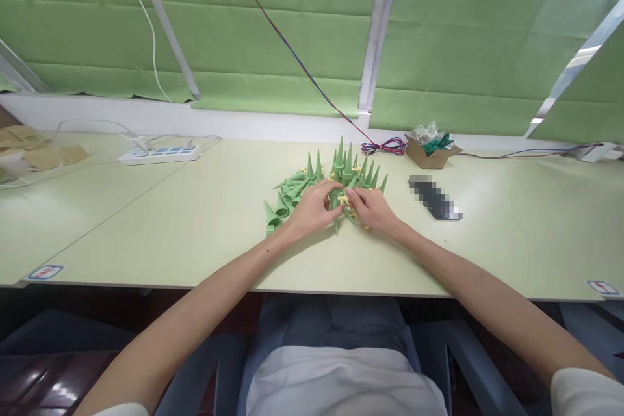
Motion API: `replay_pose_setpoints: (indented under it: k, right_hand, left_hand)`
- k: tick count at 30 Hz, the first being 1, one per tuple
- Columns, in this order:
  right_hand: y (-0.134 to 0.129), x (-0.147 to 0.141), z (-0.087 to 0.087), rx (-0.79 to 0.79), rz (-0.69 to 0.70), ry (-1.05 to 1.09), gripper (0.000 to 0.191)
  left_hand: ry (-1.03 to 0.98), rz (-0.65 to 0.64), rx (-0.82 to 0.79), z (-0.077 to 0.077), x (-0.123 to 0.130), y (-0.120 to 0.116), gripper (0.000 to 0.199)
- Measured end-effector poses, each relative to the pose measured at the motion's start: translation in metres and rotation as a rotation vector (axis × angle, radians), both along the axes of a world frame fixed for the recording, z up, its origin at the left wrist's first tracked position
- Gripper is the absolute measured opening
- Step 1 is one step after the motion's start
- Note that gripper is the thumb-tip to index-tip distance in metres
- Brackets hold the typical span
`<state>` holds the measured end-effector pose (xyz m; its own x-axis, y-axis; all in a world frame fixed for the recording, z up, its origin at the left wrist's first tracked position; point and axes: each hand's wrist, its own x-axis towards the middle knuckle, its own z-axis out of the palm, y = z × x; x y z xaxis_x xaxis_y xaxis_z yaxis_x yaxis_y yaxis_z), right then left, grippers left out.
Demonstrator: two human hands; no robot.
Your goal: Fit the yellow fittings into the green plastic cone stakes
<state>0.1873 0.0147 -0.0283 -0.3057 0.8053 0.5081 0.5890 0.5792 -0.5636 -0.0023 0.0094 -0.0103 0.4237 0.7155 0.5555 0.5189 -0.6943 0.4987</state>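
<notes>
A pile of green plastic cone-shaped spikes (347, 166) with small yellow fittings covers the table in front of me. My left hand (314, 209) is curled around one green spike (335, 198), its tip pointing down toward the table edge. My right hand (373, 209) is closed in a pinch beside it, close to a small yellow fitting (343, 200); the fingers partly cover what they grip. Loose spikes (281, 209) with open hollow ends lie left of my left hand. Several others stand upright behind both hands.
At the right lie a dark, blurred-out flat object (433, 198) and a small cardboard box (431, 155) holding clear plastic and green material. A coil of red and blue wire (385, 146) rests by the wall. A white power strip (160, 155) and brown packaging (36, 149) are at the left.
</notes>
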Motion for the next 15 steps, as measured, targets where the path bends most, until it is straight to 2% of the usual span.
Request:
replay_pose_setpoints:
  k: [3,7,15]
  right_hand:
    - [-0.0006,0.0003,-0.0005,-0.011,-0.008,0.029,0.042]
    - [-0.0027,0.0002,-0.0015,-0.079,0.068,0.056,0.025]
    - [-0.0038,-0.0002,0.0009,-0.065,0.076,0.027,0.020]
  left_hand:
    - [-0.008,0.030,-0.004,-0.0011,-0.0007,0.0019,0.029]
    - [-0.008,0.034,0.001,-0.0019,-0.0005,0.0030,0.028]
    - [0.006,0.024,-0.002,-0.0016,0.0002,0.0019,0.028]
